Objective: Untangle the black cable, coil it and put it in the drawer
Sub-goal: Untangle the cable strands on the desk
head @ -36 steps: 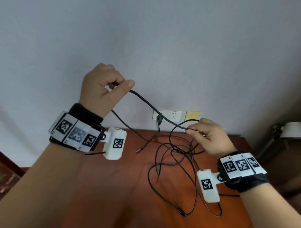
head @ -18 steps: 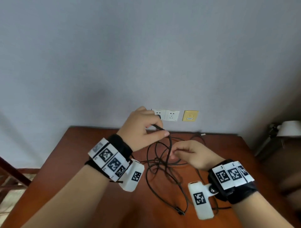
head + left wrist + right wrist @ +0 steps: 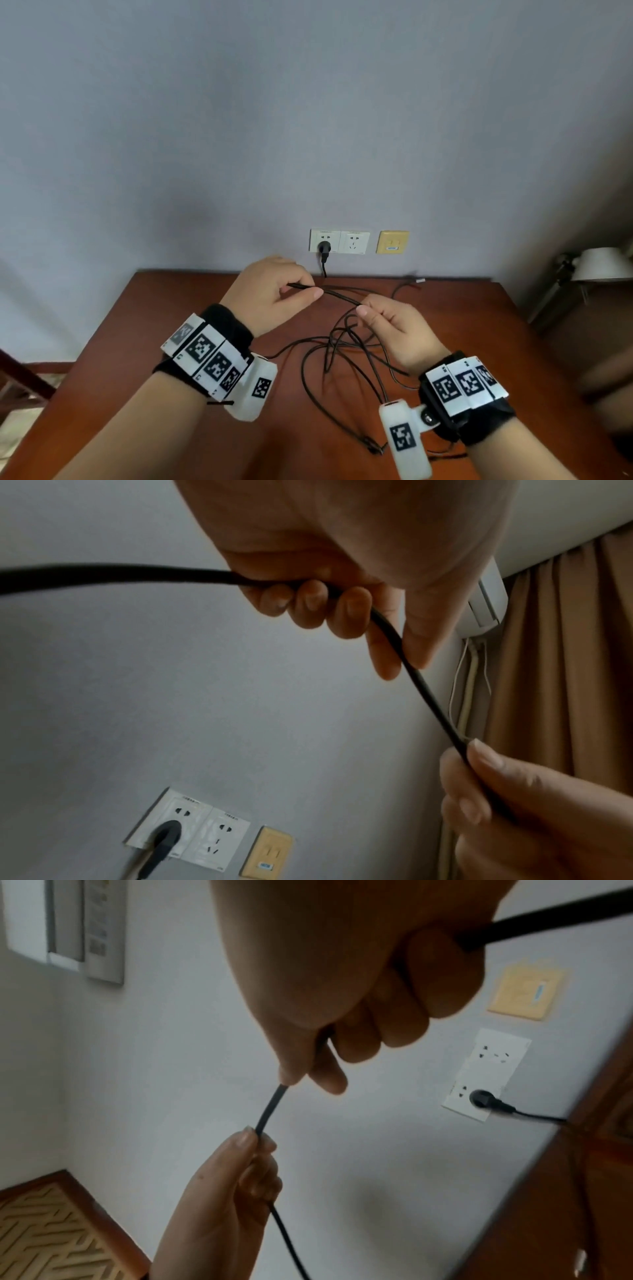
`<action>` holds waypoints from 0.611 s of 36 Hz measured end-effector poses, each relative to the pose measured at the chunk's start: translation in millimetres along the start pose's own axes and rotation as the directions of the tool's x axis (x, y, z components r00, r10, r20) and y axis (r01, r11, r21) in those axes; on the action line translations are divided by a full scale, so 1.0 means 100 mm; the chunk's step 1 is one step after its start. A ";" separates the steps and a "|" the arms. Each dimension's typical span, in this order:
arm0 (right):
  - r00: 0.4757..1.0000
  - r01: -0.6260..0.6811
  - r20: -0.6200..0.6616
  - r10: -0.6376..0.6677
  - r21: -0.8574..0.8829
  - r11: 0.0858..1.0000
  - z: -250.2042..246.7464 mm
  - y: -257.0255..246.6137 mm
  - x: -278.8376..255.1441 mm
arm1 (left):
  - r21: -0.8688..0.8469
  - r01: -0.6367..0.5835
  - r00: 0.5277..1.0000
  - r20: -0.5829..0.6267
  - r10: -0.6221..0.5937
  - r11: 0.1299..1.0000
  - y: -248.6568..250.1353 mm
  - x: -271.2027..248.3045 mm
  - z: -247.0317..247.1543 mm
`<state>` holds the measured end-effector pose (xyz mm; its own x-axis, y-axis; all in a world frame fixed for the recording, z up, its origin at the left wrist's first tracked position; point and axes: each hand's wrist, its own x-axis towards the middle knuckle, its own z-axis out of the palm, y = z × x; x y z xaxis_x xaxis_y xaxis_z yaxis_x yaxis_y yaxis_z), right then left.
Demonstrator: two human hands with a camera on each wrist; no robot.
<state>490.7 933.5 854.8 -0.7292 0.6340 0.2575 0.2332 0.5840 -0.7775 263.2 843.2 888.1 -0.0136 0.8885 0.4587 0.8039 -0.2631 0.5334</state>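
Both hands, left hand [image 3: 274,301] and right hand [image 3: 397,332], pinch a short span of cable [image 3: 339,296] above the table [image 3: 171,342] (rest lies looped below), so a hard pull could tighten the tangle.

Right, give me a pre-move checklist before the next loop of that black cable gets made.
1. Left hand grips the black cable: ok, fingers curl round it in the left wrist view.
2. Right hand grips the cable: ok, pinched between thumb and fingers.
3. Short stretch between the hands runs free of knots: ok.
4. Rest of the cable untangled: not ok, crossing loops lie on the table.
5. Far connector end free: ok, it lies loose near the table's back edge.
6. Drawer ready: cannot tell, no drawer in view.
7. The plug in the wall socket belongs to another lead: cannot tell.
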 end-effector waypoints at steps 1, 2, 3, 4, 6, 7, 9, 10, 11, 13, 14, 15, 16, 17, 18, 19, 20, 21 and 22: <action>1.000 0.001 -0.006 -0.001 -0.016 1.000 -0.04 0.00 0.02 | 0.012 0.009 1.000 0.006 -0.009 1.000 0.00 -0.01 0.01; 1.000 0.002 -0.008 -0.002 -0.028 1.000 -0.07 -0.01 0.03 | 0.019 0.014 1.000 0.007 -0.014 1.000 0.00 -0.01 0.01; 1.000 -0.001 -0.007 0.001 -0.037 0.999 -0.11 -0.03 0.05 | 0.022 0.019 1.000 0.006 -0.019 1.000 0.00 -0.02 0.02; 1.000 -0.006 -0.003 0.006 -0.048 0.999 -0.14 -0.06 0.06 | 0.023 0.023 1.000 0.008 -0.023 0.999 0.00 -0.02 0.02; 1.000 -0.022 0.015 0.023 -0.074 0.997 -0.22 -0.10 0.08 | 0.034 0.022 1.000 0.011 -0.022 0.999 -0.02 -0.01 0.00; 0.999 -0.026 0.027 0.029 -0.092 0.995 -0.26 -0.12 0.09 | 0.041 0.014 1.000 0.008 -0.014 0.999 -0.03 0.00 -0.02; 0.999 -0.028 0.029 0.031 -0.123 0.992 -0.34 -0.14 0.10 | 0.061 -0.004 1.000 -0.010 0.005 0.998 -0.07 0.01 -0.09; 0.999 -0.030 0.017 0.032 -0.119 0.992 -0.38 -0.14 0.11 | 0.073 -0.002 1.000 -0.024 0.003 0.997 -0.09 0.02 -0.14; 0.999 -0.038 0.004 0.038 -0.103 0.994 -0.42 -0.13 0.11 | 0.079 0.011 0.999 -0.041 -0.008 0.997 -0.12 0.02 -0.18; 0.998 -0.061 -0.015 0.060 -0.081 0.995 -0.51 -0.08 0.10 | 0.087 0.050 0.995 -0.087 -0.042 0.995 -0.20 0.02 -0.29; 0.997 -0.076 -0.022 0.075 -0.083 0.994 -0.56 -0.04 0.08 | 0.095 0.075 0.992 -0.107 -0.065 0.993 -0.25 0.01 -0.34; 0.996 -0.091 -0.028 0.089 -0.095 0.991 -0.59 0.01 0.07 | 0.102 0.104 0.988 -0.125 -0.091 0.989 -0.31 -0.01 -0.38; 0.994 -0.103 -0.029 0.101 -0.113 0.988 -0.62 0.05 0.06 | 0.110 0.134 0.983 -0.143 -0.118 0.985 -0.35 -0.04 -0.41; 0.994 -0.110 -0.025 0.108 -0.135 0.985 -0.64 0.09 0.05 | 0.123 0.162 0.977 -0.158 -0.142 0.979 -0.39 -0.06 -0.43; 0.994 -0.108 -0.021 0.106 -0.156 0.982 -0.64 0.11 0.05 | 0.138 0.184 0.972 -0.172 -0.160 0.973 -0.41 -0.07 -0.43; 0.995 -0.098 -0.022 0.096 -0.170 0.981 -0.62 0.11 0.05 | 0.151 0.203 0.968 -0.183 -0.174 0.967 -0.41 -0.08 -0.43; 0.997 -0.082 -0.030 0.078 -0.174 0.981 -0.60 0.10 0.06 | 0.162 0.223 0.963 -0.191 -0.192 0.961 -0.40 -0.07 -0.41; 0.997 -0.065 -0.041 0.058 -0.172 0.983 -0.57 0.08 0.07 | 0.169 0.247 0.958 -0.191 -0.214 0.954 -0.37 -0.06 -0.39; 0.998 -0.050 -0.051 0.042 -0.170 0.984 -0.55 0.06 0.08 | 0.178 0.278 0.952 -0.183 -0.246 0.944 -0.35 -0.04 -0.37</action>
<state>521.4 970.2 883.6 -0.6849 0.6831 0.2535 0.3753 0.6290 -0.6808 213.0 835.1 893.9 -0.3194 0.8415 0.4358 0.8608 0.0653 0.5048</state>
